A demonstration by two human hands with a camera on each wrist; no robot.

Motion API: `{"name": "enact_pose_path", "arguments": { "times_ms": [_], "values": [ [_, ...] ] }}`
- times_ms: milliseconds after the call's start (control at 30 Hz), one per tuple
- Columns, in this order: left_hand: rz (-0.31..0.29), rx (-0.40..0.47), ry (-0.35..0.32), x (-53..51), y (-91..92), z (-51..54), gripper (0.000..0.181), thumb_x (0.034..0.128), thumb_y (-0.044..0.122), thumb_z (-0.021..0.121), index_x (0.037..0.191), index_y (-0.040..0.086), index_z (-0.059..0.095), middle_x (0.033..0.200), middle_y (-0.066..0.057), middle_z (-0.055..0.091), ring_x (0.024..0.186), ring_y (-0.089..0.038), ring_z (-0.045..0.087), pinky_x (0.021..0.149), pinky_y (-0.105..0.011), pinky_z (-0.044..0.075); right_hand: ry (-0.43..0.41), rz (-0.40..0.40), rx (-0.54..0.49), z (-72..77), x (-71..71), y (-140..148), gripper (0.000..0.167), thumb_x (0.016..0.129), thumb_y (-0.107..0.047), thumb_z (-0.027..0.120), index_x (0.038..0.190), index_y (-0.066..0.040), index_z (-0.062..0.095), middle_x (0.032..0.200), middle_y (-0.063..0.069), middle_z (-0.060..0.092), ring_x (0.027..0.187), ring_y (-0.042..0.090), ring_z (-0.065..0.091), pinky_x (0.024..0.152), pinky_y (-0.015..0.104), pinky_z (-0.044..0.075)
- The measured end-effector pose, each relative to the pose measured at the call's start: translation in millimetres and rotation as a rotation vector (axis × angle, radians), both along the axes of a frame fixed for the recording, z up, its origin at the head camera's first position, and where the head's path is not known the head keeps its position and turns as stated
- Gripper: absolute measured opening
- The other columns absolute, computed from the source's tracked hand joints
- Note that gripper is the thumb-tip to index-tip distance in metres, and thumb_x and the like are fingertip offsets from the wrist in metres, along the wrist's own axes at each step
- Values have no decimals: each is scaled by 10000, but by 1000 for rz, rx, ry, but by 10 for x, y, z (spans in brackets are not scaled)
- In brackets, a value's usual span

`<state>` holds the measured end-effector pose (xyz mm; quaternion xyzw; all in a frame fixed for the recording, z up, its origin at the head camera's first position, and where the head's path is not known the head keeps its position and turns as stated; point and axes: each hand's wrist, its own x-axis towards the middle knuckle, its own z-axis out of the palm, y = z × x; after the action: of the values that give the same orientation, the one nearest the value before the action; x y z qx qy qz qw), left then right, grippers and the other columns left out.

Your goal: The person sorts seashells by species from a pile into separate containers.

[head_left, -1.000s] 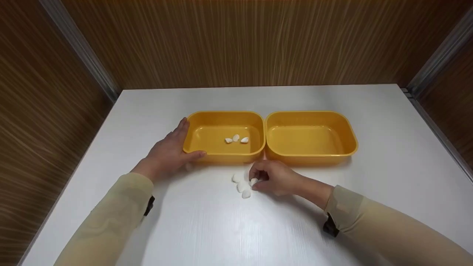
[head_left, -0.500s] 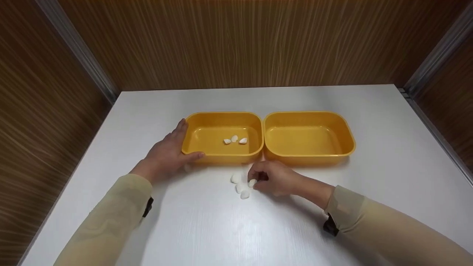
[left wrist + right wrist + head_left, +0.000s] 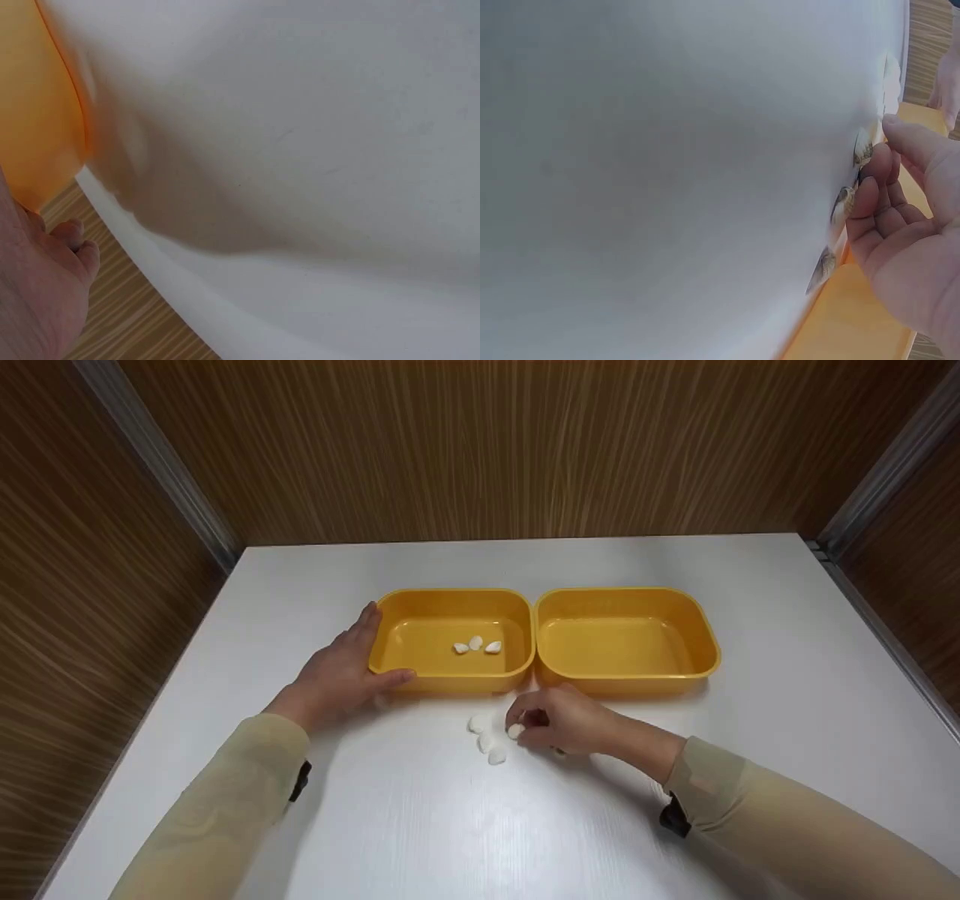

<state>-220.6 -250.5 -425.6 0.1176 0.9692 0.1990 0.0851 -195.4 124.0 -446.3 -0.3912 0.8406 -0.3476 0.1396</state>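
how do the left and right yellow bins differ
Contents: the left bin holds three small white pieces; none show in the right bin.
Contact: the left hand touches the left bin; no hand plainly touches the right bin.
Both are yellow, open-topped and round-cornered.

The person wears long sleeves of pale yellow-beige cloth. The left sleeve [image 3: 217, 802] shows soft wrinkles; the right sleeve [image 3: 795, 806] ends in a slightly greyer cuff [image 3: 701, 765]. A small black piece [image 3: 300, 781] sits by the left wrist, another black piece [image 3: 675, 816] by the right. The left hand [image 3: 337, 671] and right hand [image 3: 574, 721] are bare.
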Motion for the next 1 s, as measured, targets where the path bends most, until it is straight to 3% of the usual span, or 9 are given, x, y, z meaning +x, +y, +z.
{"name": "enact_pose_path", "arguments": {
  "times_ms": [200,633,833,1000],
  "values": [
    [11,2,-8,-8,1,-5,1246,890,883,517,1708,152,-74,1780,13,-73,1623,-329,137,1279,-557,194,15,21,18,1,-13,4,182,917,11,784,1052,-111,793,725,-46,617,508,6,488,598,218,467],
    [8,-12,-2,-21,-7,-27,1262,876,906,499,1708,148,-74,1780,10,-78,1622,-335,141,1278,-563,197,28,29,43,77,11,-13,143,910,-70,820,1043,-116,797,788,-77,657,620,52,586,624,227,513],
    [13,-20,2,-18,-14,-25,1255,885,890,513,1708,146,-74,1781,5,-78,1624,-329,135,1279,-556,200,12,71,-30,251,38,-81,181,924,-93,836,1101,-101,798,881,-32,676,677,97,658,591,250,573],
    [6,-24,15,-10,-11,-22,1281,865,923,485,1711,121,-48,1781,-7,-68,1623,-324,140,1278,-545,207,112,93,-143,420,12,-152,210,902,-76,857,1103,-73,796,938,28,717,797,151,664,703,362,608]
  ]
}}
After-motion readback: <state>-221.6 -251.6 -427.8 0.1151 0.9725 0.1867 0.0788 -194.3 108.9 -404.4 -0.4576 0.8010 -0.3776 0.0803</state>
